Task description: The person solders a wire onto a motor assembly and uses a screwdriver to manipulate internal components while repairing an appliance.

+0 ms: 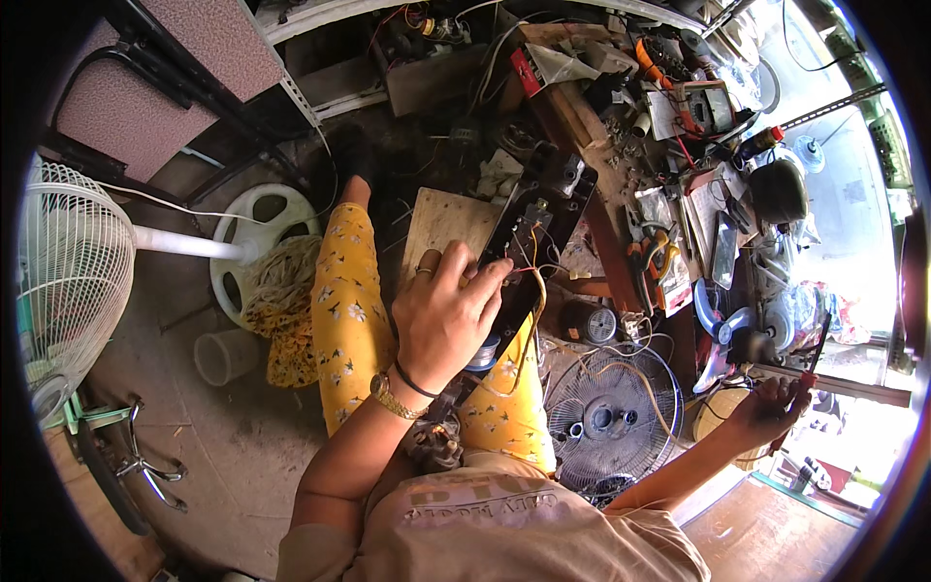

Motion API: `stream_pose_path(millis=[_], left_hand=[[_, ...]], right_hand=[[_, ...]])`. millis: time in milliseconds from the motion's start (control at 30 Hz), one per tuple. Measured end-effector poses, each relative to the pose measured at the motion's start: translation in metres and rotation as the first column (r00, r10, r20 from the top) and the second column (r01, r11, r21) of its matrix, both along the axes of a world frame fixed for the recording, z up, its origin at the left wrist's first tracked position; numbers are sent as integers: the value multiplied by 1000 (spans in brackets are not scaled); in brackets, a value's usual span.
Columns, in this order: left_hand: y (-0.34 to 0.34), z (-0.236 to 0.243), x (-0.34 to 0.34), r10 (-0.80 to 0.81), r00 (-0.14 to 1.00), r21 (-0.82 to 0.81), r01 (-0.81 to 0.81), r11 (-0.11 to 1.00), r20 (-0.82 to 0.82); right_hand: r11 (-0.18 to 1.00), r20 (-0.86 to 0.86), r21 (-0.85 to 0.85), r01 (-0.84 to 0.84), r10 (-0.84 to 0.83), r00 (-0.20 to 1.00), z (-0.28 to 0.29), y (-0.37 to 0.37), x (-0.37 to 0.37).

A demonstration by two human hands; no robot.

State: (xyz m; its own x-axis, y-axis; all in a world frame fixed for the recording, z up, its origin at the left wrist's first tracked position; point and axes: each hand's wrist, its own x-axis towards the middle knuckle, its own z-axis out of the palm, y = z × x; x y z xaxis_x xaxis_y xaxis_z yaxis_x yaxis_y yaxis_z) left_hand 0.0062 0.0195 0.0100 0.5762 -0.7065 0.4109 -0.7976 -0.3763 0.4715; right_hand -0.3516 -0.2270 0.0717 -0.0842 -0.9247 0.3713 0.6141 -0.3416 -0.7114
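The person's left hand (446, 315) reaches up from the lower middle of the view, forearm angled over the lap, with a gold wristwatch (391, 396) and a thin dark band at the wrist. Its fingers (485, 281) are curled and pressed against the near end of a long black electronics chassis with exposed wiring (533, 228), gripping its edge. The chassis lies slanted across the knees, which are clad in yellow flowered trousers (349, 310), and its far end points toward the cluttered wooden worktop (592, 145). Red, yellow and orange wires (531, 281) loop out just beside the fingertips. A pale plywood board (441, 221) lies under and to the left of the chassis.

The right hand (771, 407) is stretched far out to the right, arm nearly straight, fingers closed around the red handle of a slim screwdriver (813, 364) held upright, well apart from the chassis.

Between the two hands a dark wire fan grille (611, 417) lies on the floor. On the left there is open concrete floor (194, 427), bounded by a white standing fan (68, 281) and its round base (262, 242). The worktop's edge crowds the right side with pliers and loose parts.
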Motion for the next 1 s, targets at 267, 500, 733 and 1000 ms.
stream_pose_path(millis=[267, 500, 733, 1000], left_hand=[[0, 0, 1, 48, 993, -17, -50, 999, -107], [-6, 3, 1, 30, 999, 42, -29, 999, -18], [-8, 16, 3, 15, 1000, 58, -13, 998, -26], [8, 8, -5, -40, 999, -329, 39, 944, 3]], right_hand=[[986, -27, 127, 104, -101, 995, -9, 4, 19], [988, -96, 65, 142, -135, 986, -23, -4, 7], [977, -97, 103, 185, -176, 980, -31, -6, 4], [967, -128, 92, 239, -227, 965, -40, -10, -8]])
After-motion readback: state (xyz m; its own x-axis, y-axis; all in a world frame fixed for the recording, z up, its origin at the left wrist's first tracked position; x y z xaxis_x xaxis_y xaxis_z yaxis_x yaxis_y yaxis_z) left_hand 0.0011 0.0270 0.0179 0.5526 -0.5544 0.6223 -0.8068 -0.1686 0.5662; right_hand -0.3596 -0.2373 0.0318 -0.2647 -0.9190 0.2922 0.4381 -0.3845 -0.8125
